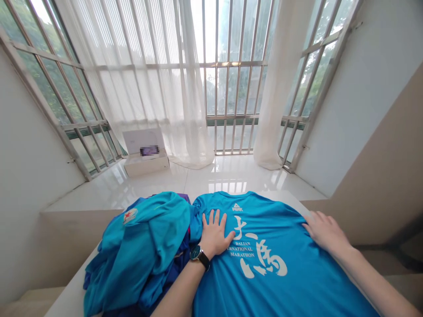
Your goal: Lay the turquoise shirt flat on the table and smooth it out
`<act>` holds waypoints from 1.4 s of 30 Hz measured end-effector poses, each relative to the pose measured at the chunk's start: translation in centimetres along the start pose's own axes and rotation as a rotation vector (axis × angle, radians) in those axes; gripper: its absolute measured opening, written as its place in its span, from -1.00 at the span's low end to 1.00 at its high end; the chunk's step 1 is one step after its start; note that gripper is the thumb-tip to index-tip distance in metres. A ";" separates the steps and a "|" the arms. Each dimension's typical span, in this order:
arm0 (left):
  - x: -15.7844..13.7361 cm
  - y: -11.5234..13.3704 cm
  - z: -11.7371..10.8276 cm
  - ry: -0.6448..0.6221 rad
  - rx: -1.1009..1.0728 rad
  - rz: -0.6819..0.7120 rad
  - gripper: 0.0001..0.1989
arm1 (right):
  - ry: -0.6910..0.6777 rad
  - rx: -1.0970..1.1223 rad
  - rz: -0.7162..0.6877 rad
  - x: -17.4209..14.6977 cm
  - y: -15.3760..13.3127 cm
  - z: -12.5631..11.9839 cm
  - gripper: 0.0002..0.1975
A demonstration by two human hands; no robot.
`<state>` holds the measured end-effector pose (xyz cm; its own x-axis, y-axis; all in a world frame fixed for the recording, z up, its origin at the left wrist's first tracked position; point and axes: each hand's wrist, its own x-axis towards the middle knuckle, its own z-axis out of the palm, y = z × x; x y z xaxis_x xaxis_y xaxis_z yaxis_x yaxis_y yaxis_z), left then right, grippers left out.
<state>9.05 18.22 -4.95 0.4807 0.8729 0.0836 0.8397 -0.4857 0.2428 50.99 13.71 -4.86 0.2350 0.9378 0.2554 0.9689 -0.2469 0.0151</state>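
A blue short-sleeved T-shirt (280, 229) with white lettering and large white characters is spread on a white table, its collar toward the window. My left hand (214, 233), wearing a black-strapped watch (198, 254) on the wrist, lies flat on the shirt's upper left part with fingers spread. At the shirt's right edge, near the shoulder, my right hand (325, 229) rests with its thumb apart from the fingers and touching the cloth. The right sleeve is not visible. Left of the shirt is a heap of crumpled clothes (142, 251), with a teal garment on top.
Behind the table is a glossy white window ledge (194, 178). A white box (147, 165) with its lid raised stands on the ledge at left. Sheer white curtains (185, 110) hang before the barred windows (234, 88). Walls flank both sides.
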 end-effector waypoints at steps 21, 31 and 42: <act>-3.6 0.6 -6.8 0.248 0.102 0.045 -0.36 | -0.217 0.022 -0.024 -5.6 -15.6 1.2 -0.28; -16.6 -4.1 -5.8 0.337 0.361 -0.218 -0.51 | -0.225 0.008 -0.001 -5.6 -15.9 1.2 -0.28; -18.9 -6.5 -5.1 0.420 0.394 -0.122 -0.81 | -0.244 0.000 0.010 -5.7 -16.0 1.0 -0.28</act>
<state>-6.76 5.09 -3.19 0.3008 0.8283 0.4727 0.9519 -0.2908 -0.0961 34.21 12.57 -7.58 0.2560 0.9666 0.0147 0.9665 -0.2562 0.0138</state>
